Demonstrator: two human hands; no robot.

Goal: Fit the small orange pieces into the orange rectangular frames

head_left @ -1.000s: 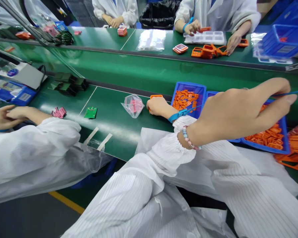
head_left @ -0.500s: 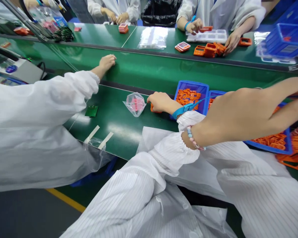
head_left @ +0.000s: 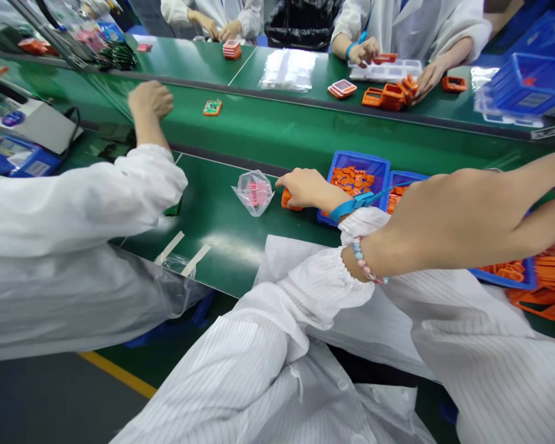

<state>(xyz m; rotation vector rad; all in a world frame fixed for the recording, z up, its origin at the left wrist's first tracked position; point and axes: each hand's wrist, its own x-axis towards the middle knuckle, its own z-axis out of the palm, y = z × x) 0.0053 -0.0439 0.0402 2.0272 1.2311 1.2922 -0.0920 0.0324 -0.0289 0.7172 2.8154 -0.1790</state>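
My forearms cross, the left over the right. My left hand (head_left: 457, 213), wearing a beaded bracelet, stretches toward the right edge; its fingertips are cut off, so whether it holds anything is hidden. Below it stands a blue bin (head_left: 530, 274) of small orange parts, beside loose orange plastic frames (head_left: 552, 277). My right hand (head_left: 308, 187), with a blue wrist strap, reaches left and curls its fingers over a small stack of orange plastic pieces (head_left: 290, 200) on the green table. Just left of it lies a clear bag (head_left: 254, 193) with pink pieces inside.
Blue bins of orange parts (head_left: 358, 166) stand right of my right hand. A co-worker's arm (head_left: 150, 102) extends over the belt from the left. An orange-framed circuit board (head_left: 212, 107) lies on the green belt (head_left: 268, 126). Two co-workers sit across it. Tape strips (head_left: 197, 260) mark the table edge.
The left co-worker's hand has drawn left, and an orange-framed circuit board now shows on the belt. That sleeve covers most of the green board on the table. My left hand has shifted slightly right.
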